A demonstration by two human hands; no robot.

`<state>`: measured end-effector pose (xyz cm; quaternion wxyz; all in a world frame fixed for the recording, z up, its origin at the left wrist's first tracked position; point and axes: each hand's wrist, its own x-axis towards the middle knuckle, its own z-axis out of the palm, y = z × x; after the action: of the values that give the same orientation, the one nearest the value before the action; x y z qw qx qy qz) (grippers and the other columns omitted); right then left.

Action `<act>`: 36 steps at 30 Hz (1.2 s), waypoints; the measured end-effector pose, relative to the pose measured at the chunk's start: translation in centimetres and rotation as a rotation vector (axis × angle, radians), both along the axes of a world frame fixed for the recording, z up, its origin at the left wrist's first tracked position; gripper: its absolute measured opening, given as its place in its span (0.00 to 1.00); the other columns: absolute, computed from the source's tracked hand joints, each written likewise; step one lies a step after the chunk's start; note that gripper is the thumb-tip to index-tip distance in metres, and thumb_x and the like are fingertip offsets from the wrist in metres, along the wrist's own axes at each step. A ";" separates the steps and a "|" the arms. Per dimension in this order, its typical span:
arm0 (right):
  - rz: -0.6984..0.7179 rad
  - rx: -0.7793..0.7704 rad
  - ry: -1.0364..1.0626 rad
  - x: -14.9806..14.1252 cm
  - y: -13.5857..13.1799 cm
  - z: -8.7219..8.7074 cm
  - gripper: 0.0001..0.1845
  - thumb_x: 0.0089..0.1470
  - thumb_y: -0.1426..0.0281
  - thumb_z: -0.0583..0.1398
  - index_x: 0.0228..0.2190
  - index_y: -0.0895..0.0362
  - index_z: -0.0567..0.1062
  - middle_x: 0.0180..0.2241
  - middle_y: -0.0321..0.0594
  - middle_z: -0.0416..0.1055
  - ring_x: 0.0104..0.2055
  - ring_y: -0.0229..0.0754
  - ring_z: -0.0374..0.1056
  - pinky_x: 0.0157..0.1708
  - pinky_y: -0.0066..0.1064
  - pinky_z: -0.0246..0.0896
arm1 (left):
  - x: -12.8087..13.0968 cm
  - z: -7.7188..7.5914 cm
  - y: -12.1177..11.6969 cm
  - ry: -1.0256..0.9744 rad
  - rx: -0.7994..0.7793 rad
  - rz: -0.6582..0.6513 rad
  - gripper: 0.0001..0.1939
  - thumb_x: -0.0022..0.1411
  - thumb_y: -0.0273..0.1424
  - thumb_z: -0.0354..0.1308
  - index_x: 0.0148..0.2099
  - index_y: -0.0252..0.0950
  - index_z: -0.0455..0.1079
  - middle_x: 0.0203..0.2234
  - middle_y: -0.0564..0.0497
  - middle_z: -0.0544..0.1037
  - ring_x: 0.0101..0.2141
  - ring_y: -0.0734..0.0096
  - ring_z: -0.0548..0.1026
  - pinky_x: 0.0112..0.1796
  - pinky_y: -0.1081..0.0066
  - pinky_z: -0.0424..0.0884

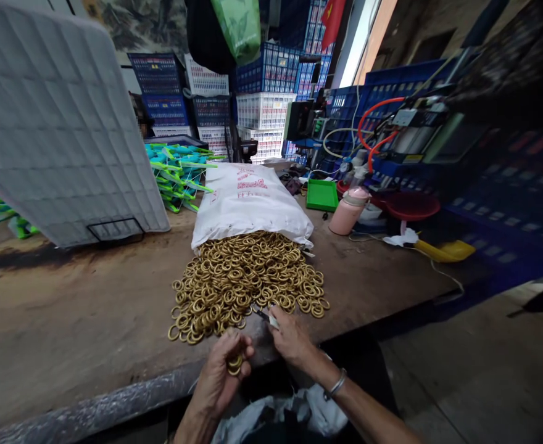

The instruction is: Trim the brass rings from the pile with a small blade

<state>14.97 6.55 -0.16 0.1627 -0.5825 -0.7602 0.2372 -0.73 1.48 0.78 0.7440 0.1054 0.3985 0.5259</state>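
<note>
A heap of gold-coloured rings (239,277) spills from the mouth of a white sack (253,197) onto the workbench. My left hand (220,370) is closed around a few rings (235,365) at the bench's front edge, palm turned up. Just to its right, my right hand (294,339) grips a slim tool (266,317) with a dark tip and a pale part by the fingers; its exact kind is hard to make out. The tip points left, at the near edge of the heap.
A padded grey-white panel (63,123) stands at left on the brown bench (91,320), near green and blue plastic pieces (179,169). To the right are a green tray (322,195), a pink bottle (349,211), a red dish (413,205) and a yellow scoop (447,250). Stacked crates (265,111) stand behind.
</note>
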 end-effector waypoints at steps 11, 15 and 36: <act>0.191 -0.300 0.630 -0.9 -0.6 2.3 0.10 0.52 0.65 0.52 0.25 0.58 0.63 0.21 0.30 0.56 0.24 0.32 0.51 0.25 0.23 0.49 | 0.5 -0.4 0.6 0.354 0.151 -0.025 0.17 0.46 0.41 0.61 0.32 0.33 0.68 0.17 0.58 0.66 0.14 0.84 0.58 0.14 0.82 0.48; 0.103 -0.382 0.688 -1.5 -0.8 2.1 0.10 0.51 0.64 0.52 0.25 0.57 0.62 0.20 0.28 0.54 0.22 0.30 0.49 0.22 0.22 0.48 | 0.3 -0.4 0.4 0.456 0.179 0.001 0.15 0.47 0.41 0.60 0.28 0.33 0.67 0.14 0.59 0.62 0.14 0.84 0.54 0.15 0.81 0.48; 0.036 -0.347 0.700 -2.4 -0.6 2.7 0.11 0.49 0.65 0.51 0.21 0.57 0.63 0.18 0.30 0.58 0.22 0.33 0.53 0.24 0.24 0.50 | 0.8 -0.2 -0.1 0.343 0.216 -0.132 0.16 0.52 0.44 0.55 0.28 0.35 0.61 0.13 0.61 0.59 0.13 0.85 0.49 0.15 0.80 0.44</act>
<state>12.61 5.91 2.53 0.3073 -0.4715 -0.6176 0.5494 0.08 1.41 0.57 0.6825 0.2986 0.4526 0.4900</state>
